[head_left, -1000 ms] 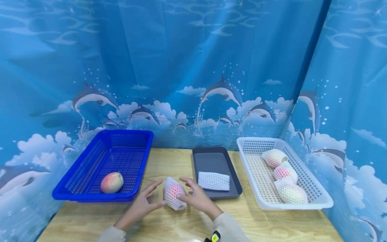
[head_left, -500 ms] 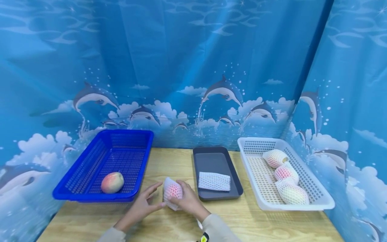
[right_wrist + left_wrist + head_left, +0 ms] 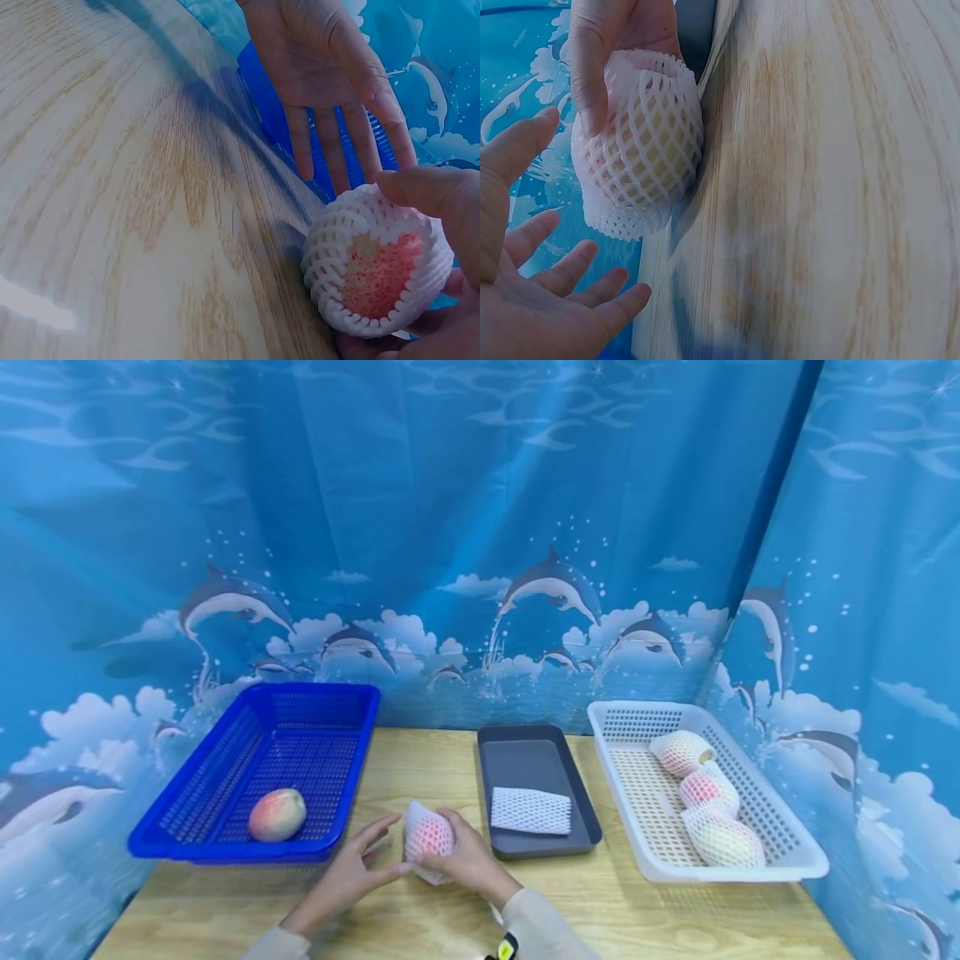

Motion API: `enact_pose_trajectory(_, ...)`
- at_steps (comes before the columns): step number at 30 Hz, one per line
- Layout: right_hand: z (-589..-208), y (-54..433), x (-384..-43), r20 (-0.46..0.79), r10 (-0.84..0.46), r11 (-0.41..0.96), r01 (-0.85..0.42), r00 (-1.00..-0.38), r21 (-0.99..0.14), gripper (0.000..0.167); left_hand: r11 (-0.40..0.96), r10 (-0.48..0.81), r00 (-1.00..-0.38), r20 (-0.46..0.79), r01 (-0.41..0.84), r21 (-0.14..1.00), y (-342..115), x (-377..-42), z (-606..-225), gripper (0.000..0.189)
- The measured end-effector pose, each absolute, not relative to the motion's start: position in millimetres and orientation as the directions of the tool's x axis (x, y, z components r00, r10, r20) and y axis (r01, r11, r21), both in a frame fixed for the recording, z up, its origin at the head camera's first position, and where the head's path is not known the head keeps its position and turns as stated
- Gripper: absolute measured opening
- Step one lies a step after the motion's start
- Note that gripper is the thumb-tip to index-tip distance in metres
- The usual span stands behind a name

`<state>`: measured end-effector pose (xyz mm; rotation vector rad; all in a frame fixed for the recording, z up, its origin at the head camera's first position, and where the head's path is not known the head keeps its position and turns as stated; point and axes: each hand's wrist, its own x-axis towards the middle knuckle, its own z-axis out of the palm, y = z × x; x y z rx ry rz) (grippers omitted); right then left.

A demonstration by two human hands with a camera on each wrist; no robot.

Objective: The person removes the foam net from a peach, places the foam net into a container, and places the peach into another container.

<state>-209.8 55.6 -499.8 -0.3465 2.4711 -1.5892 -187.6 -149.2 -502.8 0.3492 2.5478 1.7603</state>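
A peach in a white foam net sleeve [image 3: 427, 835] is at the front middle of the wooden table. My right hand [image 3: 471, 862] grips it from the right, thumb on the near side and fingers round the far side. In the right wrist view, red and yellow skin of the peach [image 3: 379, 277] shows through the sleeve's open end. On the left, my left hand [image 3: 348, 870] holds nothing; its fingers are spread and relaxed, with the thumb tip close to the sleeve. The left wrist view has that palm [image 3: 551, 307] turned up, apart from the netted fruit [image 3: 649, 142].
A blue basket [image 3: 363, 752] on the left contains one bare peach [image 3: 277, 815]. Behind my right hand, a grey tray [image 3: 525, 760] bears a flat white foam net [image 3: 530, 811]. The white basket [image 3: 806, 860] at right has three netted fruits [image 3: 703, 789]. A dolphin-print curtain [image 3: 450, 527] stands behind.
My right hand has moved left and closed round the netted peach, which it only touched with spread fingers a second ago. The left hand has stayed nearly still.
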Motion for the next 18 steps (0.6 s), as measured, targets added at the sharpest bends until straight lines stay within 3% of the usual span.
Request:
enact_pose_trajectory(11,-502.1,63.2,-211.1,0.023,-0.282,0.355,-0.127,-0.959,-0.926,0.085,0.320,0.176,-0.977,0.120,0.172,0.931,-140.6,-190.1,-501.4,0.072)
enact_pose_trajectory(18,-484.5,85.5,-215.4,0.031,-0.357,0.260,-0.131,-0.934,-0.957,0.076,0.295,0.155,-0.979,0.135,0.176,0.939,-138.1,-191.4,-484.3,0.066)
